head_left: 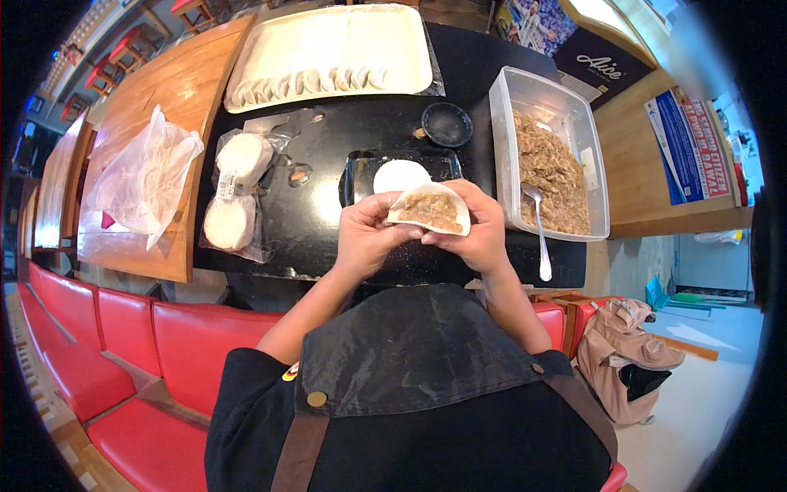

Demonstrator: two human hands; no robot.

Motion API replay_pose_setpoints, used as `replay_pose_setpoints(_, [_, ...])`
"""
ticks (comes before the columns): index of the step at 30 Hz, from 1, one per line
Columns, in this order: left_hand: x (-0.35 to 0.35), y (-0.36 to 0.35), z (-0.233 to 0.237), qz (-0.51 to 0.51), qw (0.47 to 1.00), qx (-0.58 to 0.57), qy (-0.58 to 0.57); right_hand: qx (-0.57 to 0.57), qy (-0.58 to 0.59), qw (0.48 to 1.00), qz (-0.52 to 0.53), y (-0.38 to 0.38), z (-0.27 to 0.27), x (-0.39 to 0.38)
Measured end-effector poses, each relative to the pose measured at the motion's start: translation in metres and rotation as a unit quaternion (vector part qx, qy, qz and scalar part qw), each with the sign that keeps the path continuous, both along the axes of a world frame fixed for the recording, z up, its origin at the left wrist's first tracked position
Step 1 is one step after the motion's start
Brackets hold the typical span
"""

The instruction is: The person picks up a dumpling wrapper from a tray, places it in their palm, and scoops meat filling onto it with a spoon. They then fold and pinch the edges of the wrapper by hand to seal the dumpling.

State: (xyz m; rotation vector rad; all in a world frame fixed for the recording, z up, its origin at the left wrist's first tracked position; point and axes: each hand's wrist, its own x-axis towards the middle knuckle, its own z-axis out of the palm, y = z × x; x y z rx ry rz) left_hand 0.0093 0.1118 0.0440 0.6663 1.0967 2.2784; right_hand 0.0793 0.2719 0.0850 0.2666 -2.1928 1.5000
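Note:
Between my two hands is a round dumpling wrapper (431, 209) with brown minced filling spread on it, its edges curving upward. My left hand (370, 234) pinches its left side, and my right hand (479, 225) grips the right side with the thumb at the near edge. Just beyond lies a stack of white wrappers (402, 175) on a black tray (355, 176). To the right, a clear plastic tub (503, 123) contains minced filling (548, 164), and a metal spoon (539, 234) leans over its near edge.
A cream tray (328, 45) at the back carries a row of folded dumplings (316, 80). A small black bowl (447, 125) stands near the tub. Bagged wrappers (234, 193) lie at left, beside a plastic bag (152, 180) on a wooden table (184, 107). Red seats (193, 332) are close behind.

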Motion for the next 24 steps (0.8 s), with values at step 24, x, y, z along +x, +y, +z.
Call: replay_pose_setpoints(24, [0.008, -0.003, 0.017, 0.090, 0.985, -0.140, 0.039, -0.223, -0.095, 0.970, -0.003, -0.002, -0.010, -0.004])
